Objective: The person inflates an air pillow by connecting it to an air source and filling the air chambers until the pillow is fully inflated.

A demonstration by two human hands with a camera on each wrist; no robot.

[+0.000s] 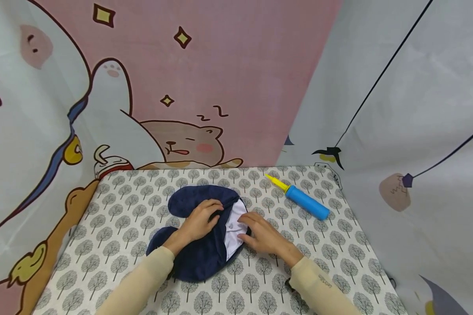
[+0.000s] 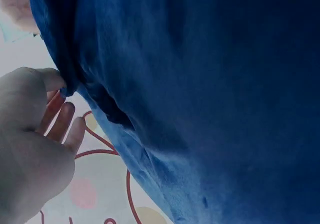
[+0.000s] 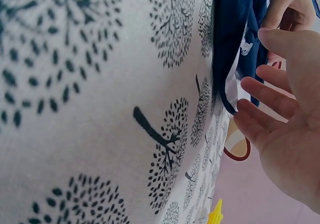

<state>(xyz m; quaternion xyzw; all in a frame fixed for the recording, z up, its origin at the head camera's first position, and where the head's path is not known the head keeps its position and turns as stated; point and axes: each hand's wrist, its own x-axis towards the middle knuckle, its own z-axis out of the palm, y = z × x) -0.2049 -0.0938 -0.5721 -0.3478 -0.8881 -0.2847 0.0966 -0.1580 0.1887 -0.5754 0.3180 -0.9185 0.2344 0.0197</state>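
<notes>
A navy U-shaped neck pillow (image 1: 201, 260) lies flat, its two arms pointing left. Along its right side the cover gapes open, showing a white inner liner (image 1: 233, 236) with a small round valve-like spot. My left hand (image 1: 200, 221) pinches the edge of the navy cover (image 2: 200, 83) between thumb and forefinger, other fingers loose. Over the white liner, my right hand (image 1: 262, 234) has its fingers spread and relaxed, touching the opening's far edge. A zipper edge with a whitish slider (image 3: 245, 46) shows close to the right thumb.
A blue hand pump (image 1: 307, 202) with a yellow nozzle lies behind and right of the pillow. The table is covered by a tree-print cloth (image 1: 120, 264). A cartoon-printed curtain (image 1: 236, 65) hangs behind, with more fabric at both sides.
</notes>
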